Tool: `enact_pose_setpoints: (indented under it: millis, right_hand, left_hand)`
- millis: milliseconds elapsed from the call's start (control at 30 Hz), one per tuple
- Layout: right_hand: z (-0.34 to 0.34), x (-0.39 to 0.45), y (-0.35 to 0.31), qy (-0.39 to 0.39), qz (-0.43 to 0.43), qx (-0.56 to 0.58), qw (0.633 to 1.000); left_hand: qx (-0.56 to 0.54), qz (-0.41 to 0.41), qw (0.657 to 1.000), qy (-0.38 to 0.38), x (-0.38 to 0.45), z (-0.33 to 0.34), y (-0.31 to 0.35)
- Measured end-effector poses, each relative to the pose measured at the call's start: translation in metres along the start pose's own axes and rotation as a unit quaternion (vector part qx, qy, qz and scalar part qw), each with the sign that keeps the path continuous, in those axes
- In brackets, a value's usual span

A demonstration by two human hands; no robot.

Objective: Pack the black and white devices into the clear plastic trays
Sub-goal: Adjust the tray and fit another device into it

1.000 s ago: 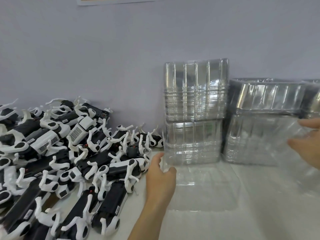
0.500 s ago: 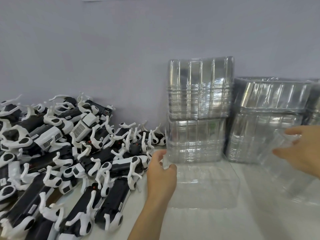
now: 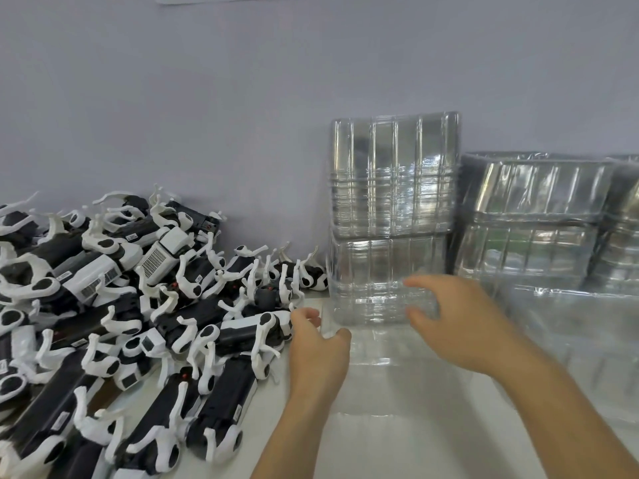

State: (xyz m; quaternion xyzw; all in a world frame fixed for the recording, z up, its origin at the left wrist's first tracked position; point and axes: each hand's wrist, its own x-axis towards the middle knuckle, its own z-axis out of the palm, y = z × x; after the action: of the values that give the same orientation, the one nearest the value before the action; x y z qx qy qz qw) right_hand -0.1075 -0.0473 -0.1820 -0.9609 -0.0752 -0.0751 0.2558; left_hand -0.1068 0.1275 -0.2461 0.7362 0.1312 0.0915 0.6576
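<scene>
- Head view, the hands: the left hand (image 3: 320, 344) grips the near-left corner of a clear tray (image 3: 390, 375) lying flat on the table, thumb and fingers curled over its edge; the right hand (image 3: 460, 323) hangs over the tray's far side with fingers and thumb spread apart and curved, holding nothing that I can make out, though motion blur hides any contact
- Head view, the step: this looks like seating one empty tray in front of the person; best to pin the left corner down, bring the right hand onto the opposite rim, and square the tray clear of the stacks behind so the thin plastic does not buckle
- Head view, the task's things: the black and white devices (image 3: 131, 323) lie heaped to the left, the nearest just beside the left hand; none sits in a tray yet
- Head view, surface and room: a white table (image 3: 397, 454); stacked trays (image 3: 392, 216) stand against a plain pale wall (image 3: 242, 98), more stacks (image 3: 539, 223) to the right
</scene>
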Motion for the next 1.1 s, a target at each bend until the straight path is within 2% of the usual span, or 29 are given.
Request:
enact_pose_setpoints:
  millis: [133,300,433,633,867,1100]
  right_hand:
    - [0.024,0.003,0.008,-0.040,0.019,-0.031,0.999]
    - [0.024,0.006,0.017,-0.023,0.059,-0.074,0.995]
    - [0.023,0.008,0.024,-0.013,0.037,-0.032,0.999]
    - [0.025,0.009,0.027,0.005,0.038,-0.025,0.999]
    - [0.027,0.011,0.027,-0.004,0.017,-0.017,1.000]
    - [0.040,0.010,0.032,0.026,0.018,-0.004,1.000]
  left_hand:
    - [0.005,0.007,1.000,0.000,-0.001,0.000,0.001]
    - [-0.003,0.028,1.000,-0.013,-0.002,-0.003,0.004]
    - [0.014,0.050,0.998,-0.026,-0.003,-0.004,0.004]
    - [-0.002,0.067,0.998,0.002,-0.001,-0.002,0.004]
    - [0.046,0.098,0.994,0.025,-0.004,-0.004,0.006]
    - [0.122,0.138,0.982,0.040,-0.013,0.000,0.018]
